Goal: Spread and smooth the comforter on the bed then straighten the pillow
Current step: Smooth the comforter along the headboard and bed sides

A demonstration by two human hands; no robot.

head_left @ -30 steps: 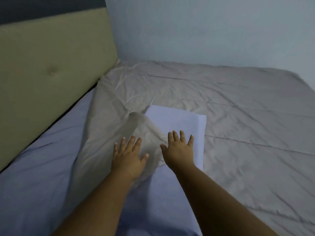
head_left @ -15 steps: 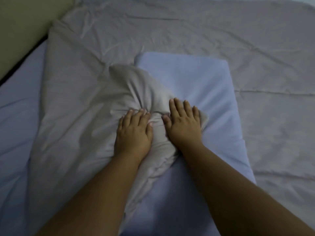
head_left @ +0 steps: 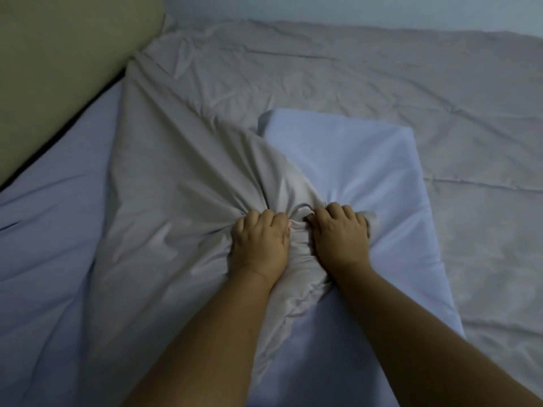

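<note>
Head: both hands (head_left: 260, 239) now fisted.

Head view, close above bed (head_left: 53, 230)

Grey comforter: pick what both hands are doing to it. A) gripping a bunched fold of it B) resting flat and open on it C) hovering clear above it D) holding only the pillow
A: the left hand and right hand have fingers curled into the grey comforter, with creases radiating from the gathered fabric over the pale blue pillow.
</note>
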